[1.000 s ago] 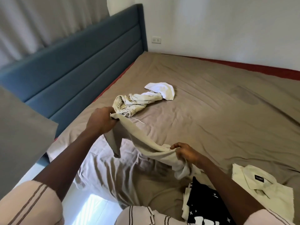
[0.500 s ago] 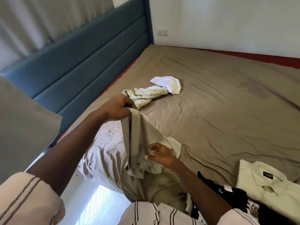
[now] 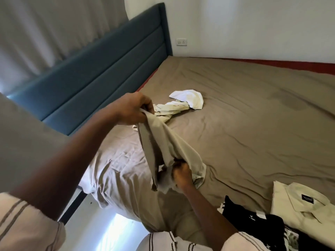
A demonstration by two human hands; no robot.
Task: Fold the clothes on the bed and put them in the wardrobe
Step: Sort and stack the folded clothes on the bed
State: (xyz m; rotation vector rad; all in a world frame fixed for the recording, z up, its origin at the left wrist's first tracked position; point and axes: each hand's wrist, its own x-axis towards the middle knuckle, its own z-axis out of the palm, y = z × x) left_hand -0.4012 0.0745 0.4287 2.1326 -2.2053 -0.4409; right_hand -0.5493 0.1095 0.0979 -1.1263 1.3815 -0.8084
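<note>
The beige garment (image 3: 163,147) hangs in the air above the near left corner of the bed (image 3: 253,127), stretched in a slanting band between both hands. The left hand (image 3: 133,109) is raised and pinches the garment's top edge with curled fingers. The right hand (image 3: 182,175) is lower and closer in, its fingers curled round the bunched lower part, with a hem drooping just beside it toward the sheet. Just beyond the left hand a crumpled cream garment (image 3: 168,110) lies on the sheet, its far end touching a white cloth (image 3: 188,96). Near the right forearm, at the bed's near edge, a black garment (image 3: 253,220) lies against a folded cream shirt (image 3: 297,205) with its collar up. Between these two groups the brown sheet runs wide and bare, wrinkled, out to the red mattress edge along the far wall. The blue headboard (image 3: 101,69) bounds the left side. At the near corner the sheet hangs over the bed's edge toward the floor.
</note>
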